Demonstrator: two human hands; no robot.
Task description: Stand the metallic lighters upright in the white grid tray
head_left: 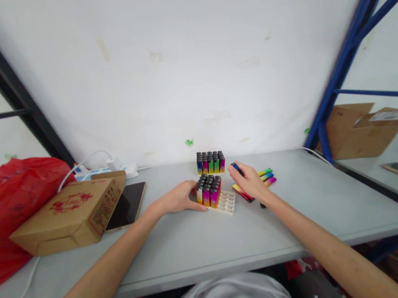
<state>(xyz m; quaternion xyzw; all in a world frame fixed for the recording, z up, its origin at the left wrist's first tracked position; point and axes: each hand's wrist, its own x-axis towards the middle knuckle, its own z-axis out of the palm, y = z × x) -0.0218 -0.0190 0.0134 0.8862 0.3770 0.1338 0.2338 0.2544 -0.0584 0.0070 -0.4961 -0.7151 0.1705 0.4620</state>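
A white holder tray (227,203) lies on the table, its left part filled with upright lighters (209,191) in rainbow colours with black tops. My left hand (183,197) curves around the left side of this tray, thumb at its front edge and fingers against the lighters. To the right, my right hand (249,180) grips a dark blue lighter (238,168) just above the table. Loose lighters (266,176) lie beside and partly under that hand. Behind the tray stands another block of upright lighters (211,162). Round sockets show bare in the tray's right part.
At the left are a cardboard box (67,206), a dark tablet-like slab (126,205), a red plastic bag (9,201) and a white power strip (132,170) with cables. A blue metal frame (345,63) borders the right; beyond it sits an open carton (364,131).
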